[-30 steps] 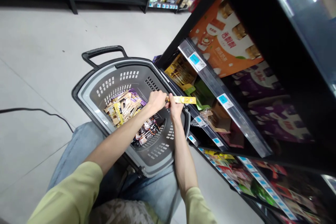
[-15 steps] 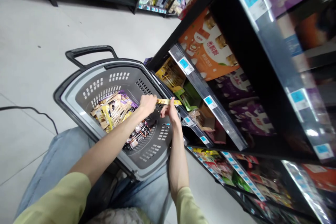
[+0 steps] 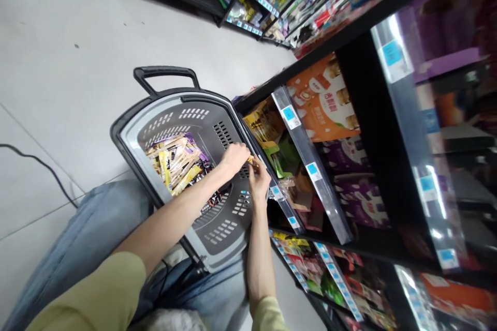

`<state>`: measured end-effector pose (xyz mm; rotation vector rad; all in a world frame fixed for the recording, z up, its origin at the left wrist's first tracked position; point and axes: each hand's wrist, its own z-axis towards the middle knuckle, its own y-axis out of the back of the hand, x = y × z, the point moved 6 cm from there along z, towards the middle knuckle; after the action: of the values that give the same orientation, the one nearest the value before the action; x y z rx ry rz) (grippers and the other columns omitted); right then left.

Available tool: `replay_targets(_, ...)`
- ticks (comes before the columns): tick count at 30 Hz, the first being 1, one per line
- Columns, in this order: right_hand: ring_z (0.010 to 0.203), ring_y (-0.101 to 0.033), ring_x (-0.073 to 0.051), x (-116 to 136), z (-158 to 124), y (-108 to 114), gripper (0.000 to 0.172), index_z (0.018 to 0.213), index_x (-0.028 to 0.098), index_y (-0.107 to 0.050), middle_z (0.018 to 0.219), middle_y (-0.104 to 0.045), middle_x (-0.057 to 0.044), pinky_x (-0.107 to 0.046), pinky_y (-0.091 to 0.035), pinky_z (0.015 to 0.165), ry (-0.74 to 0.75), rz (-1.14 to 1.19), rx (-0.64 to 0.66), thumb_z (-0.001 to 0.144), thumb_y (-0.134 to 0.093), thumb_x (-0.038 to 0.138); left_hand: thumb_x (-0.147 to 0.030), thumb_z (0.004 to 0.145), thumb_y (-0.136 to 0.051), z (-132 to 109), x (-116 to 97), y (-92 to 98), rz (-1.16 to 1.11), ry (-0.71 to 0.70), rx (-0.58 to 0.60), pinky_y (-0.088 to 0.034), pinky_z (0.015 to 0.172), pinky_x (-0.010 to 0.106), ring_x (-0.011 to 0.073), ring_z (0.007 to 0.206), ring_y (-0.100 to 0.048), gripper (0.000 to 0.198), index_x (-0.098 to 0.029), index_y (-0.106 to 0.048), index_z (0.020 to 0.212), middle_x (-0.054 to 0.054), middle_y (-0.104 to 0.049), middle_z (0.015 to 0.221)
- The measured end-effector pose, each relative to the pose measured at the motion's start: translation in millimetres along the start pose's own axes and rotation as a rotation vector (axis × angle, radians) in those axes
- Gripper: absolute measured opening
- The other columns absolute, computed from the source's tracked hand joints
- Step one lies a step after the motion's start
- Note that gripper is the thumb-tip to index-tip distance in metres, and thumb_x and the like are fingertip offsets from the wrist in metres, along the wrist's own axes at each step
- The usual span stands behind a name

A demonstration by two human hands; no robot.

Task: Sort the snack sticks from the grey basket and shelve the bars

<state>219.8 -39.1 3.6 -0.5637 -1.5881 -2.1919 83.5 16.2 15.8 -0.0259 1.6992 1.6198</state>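
Observation:
My left hand (image 3: 236, 158) is closed on one end of a slim yellow stick packet (image 3: 251, 161) above the right side of a grey shopping basket (image 3: 217, 261). From the other end, the fingers of my right hand (image 3: 259, 180) pinch the same packet, so only a short bit of it shows between the hands. Inside the basket lies a pile of stick packets (image 3: 180, 158), beige, yellow and purple, with darker ones partly hidden under my left forearm. The basket rests against my legs, its black handle (image 3: 166, 71) folded out at the far side.
On my right stands a black shelf with an orange drink carton (image 3: 324, 101), purple packs (image 3: 359, 199) and an open box of yellow sticks (image 3: 264, 123). More stocked shelves (image 3: 248, 15) stand across the pale floor. A black cable (image 3: 41, 163) lies at left.
The view has shifted, so the basket and shelf sit differently in it. My hands have come closer together on the yellow packet, and my right fingers have closed on it.

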Motion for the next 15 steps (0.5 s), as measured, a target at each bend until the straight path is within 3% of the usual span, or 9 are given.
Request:
replay_targets(8, 0.07, -0.068, -0.017, 2.4, 8.4, 14.4, 0.021, 0.101, 0.021, -0.064, 0.117, -0.072, -0.01, -0.032, -0.053, 0.077, -0.001, -0.202, -0.17, 0.082, -0.056, 0.027, -0.007, 0.093, -0.045, -3.7, -13.9, 8.7, -0.034, -0.276, -0.178, -0.048, 0.07, 0.03, 0.0242, 0.108, -0.059, 0.025, -0.011, -0.063, 0.109, 0.013, -0.063, 0.115)
replay_targets(12, 0.073, -0.068, -0.018, -4.9, 9.9, 23.5, 0.022, 0.1, 0.02, -0.063, 0.107, -0.073, -0.009, -0.03, -0.053, 0.073, -0.014, -0.149, -0.234, 0.081, -0.055, 0.028, -0.005, 0.091, -0.046, -8.6, -24.8, 17.0, -0.037, -0.378, -0.3, -0.047, 0.077, 0.031, 0.0236, 0.112, -0.055, 0.03, -0.014, -0.061, 0.115, 0.012, -0.059, 0.12)
replay_targets(15, 0.083, -0.07, -0.019, -9.3, 9.0, 28.5, 0.016, 0.094, 0.021, -0.057, 0.111, -0.071, -0.012, -0.031, -0.054, 0.073, -0.02, -0.059, -0.295, 0.081, -0.056, 0.031, -0.005, 0.091, -0.046, -12.6, -31.8, 24.1, -0.027, -0.423, -0.395, -0.045, 0.087, 0.035, 0.0254, 0.116, -0.053, 0.035, -0.013, -0.059, 0.123, 0.014, -0.057, 0.127)
